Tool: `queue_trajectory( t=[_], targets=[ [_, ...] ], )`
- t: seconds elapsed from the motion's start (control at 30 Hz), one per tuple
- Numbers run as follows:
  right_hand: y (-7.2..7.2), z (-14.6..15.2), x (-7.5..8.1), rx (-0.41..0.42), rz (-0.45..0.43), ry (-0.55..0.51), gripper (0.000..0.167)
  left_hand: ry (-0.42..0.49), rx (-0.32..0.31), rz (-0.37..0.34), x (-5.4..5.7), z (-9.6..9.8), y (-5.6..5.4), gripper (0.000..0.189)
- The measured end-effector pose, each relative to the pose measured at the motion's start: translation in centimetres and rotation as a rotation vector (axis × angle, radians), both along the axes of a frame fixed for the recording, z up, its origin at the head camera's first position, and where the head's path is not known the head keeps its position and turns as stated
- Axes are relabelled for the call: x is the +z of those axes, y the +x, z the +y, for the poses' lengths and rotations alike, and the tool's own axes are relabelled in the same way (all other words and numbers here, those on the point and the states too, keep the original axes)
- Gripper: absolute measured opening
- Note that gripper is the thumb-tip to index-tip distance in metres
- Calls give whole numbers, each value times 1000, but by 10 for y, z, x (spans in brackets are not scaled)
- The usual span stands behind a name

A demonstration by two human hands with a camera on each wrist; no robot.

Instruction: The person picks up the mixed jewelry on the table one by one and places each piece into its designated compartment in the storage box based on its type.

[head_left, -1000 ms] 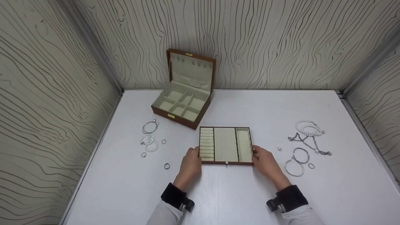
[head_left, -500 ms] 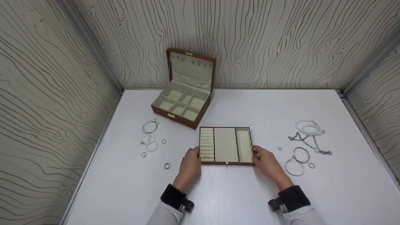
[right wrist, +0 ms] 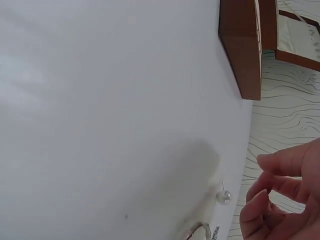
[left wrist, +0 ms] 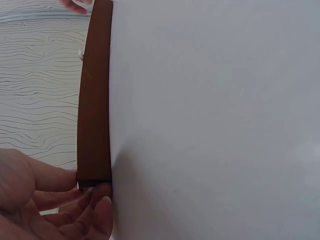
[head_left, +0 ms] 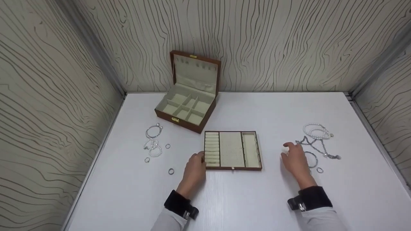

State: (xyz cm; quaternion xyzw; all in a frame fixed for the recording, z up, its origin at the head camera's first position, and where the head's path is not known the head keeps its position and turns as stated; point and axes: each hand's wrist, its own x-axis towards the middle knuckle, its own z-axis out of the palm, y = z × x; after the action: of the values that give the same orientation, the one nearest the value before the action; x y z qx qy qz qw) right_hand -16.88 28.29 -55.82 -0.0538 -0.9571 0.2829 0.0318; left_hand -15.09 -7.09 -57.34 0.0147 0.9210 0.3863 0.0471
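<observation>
A shallow brown jewelry tray [head_left: 231, 149] lies on the white table, with ring rolls at its left, a pale panel in the middle and a long compartment at the right. My left hand [head_left: 194, 168] holds the tray's left end; in the left wrist view its thumb and curled fingers are at the brown wall [left wrist: 95, 110]. To the right of the tray, my right hand [head_left: 296, 160] hovers with thumb and fingers parted. A pearl stud earring [right wrist: 224, 197] is on the table close to those fingertips, mostly hidden by them in the head view.
Behind the tray stands a brown jewelry box [head_left: 188, 125], lid raised. Pearl strands [head_left: 316, 131], a chain bracelet [head_left: 316, 147], bangles [head_left: 311, 159] and a ring [head_left: 320, 170] lie right. At left are a bangle [head_left: 154, 131], a beaded bracelet [head_left: 155, 151] and several rings [head_left: 171, 171].
My right hand has let go of the tray's right end and moved right, over the pearl earring. The left hand stays at the tray, which has hardly moved.
</observation>
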Motion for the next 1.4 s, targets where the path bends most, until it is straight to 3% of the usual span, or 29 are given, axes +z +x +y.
queue_trajectory(
  t=[0.13,0.37,0.57,0.67,0.83,1.2,1.4],
  targets=[
    [-4,7,-5,-40,-42,36,35,21,10,-22,0,1,0,39],
    [-11,8,-14,24,-54,66,22,28,17,-45,1,-1,0,40],
    [-17,2,-8,37,-72,72,17,25,15,-39,1,-1,0,41],
    [-20,-4,-3,43,-38,3,16,9,5,-23,0,-1,1,41],
    [-28,-19,6,55,-3,-201,20,3,5,-13,-1,-2,0,41],
    [-45,-77,15,154,-81,-506,26,23,-1,-4,0,-2,-2,40],
    [-66,-103,8,141,-123,-571,20,41,-5,-4,0,-4,-2,41]
  ],
)
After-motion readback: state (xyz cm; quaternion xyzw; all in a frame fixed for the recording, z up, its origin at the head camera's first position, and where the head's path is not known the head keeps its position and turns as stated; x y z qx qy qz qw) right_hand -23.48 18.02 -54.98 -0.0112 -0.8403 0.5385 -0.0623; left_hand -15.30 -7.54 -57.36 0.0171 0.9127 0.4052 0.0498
